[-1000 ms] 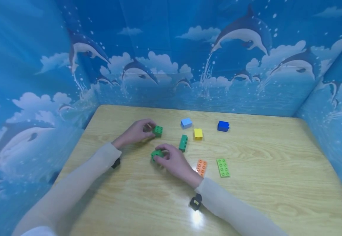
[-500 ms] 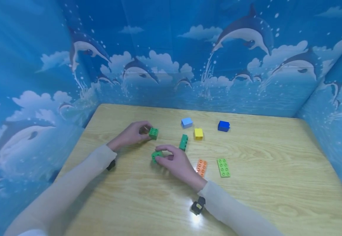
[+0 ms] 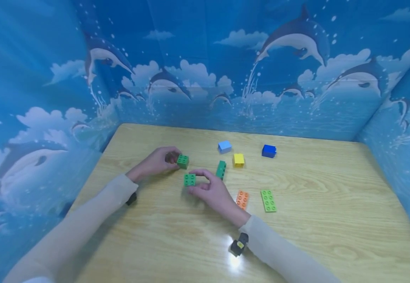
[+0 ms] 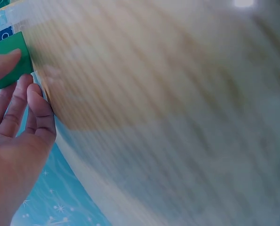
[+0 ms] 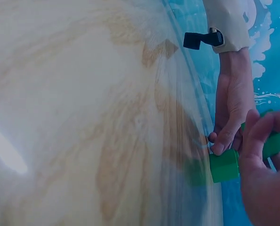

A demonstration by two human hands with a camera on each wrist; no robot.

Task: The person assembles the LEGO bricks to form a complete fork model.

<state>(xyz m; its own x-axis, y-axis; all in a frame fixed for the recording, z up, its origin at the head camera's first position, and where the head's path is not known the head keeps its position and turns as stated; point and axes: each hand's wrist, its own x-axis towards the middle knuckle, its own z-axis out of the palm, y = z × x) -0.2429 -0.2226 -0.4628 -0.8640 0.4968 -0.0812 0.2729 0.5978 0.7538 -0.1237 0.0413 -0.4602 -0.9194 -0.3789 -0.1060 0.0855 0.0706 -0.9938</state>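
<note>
My left hand (image 3: 159, 160) pinches a green toy building block (image 3: 182, 161) between thumb and fingers, its studs facing up. In the left wrist view, the thumb presses one side of that green block (image 4: 12, 56), with fingertips on the other. Just to the right and nearer, my right hand (image 3: 213, 192) holds a second green block (image 3: 189, 179), studs turned toward the head camera. The two blocks are close but apart. In the right wrist view, the left hand's block (image 5: 224, 165) shows beyond my right hand (image 5: 267, 174), whose fingers partly cover its own block (image 5: 274, 143).
On the wooden table (image 3: 318, 220) lie a long green block (image 3: 220, 169), a yellow block (image 3: 238, 160), a light blue block (image 3: 224, 147) and a dark blue block (image 3: 269, 151). Nearer are flat orange (image 3: 242, 199) and lime (image 3: 268, 201) bricks. Dolphin-printed cloth walls (image 3: 205, 110) surround the table.
My left hand has drawn its green block slightly left and nearer. The block in my right hand has turned so its studs show, and it sits a little higher in view.
</note>
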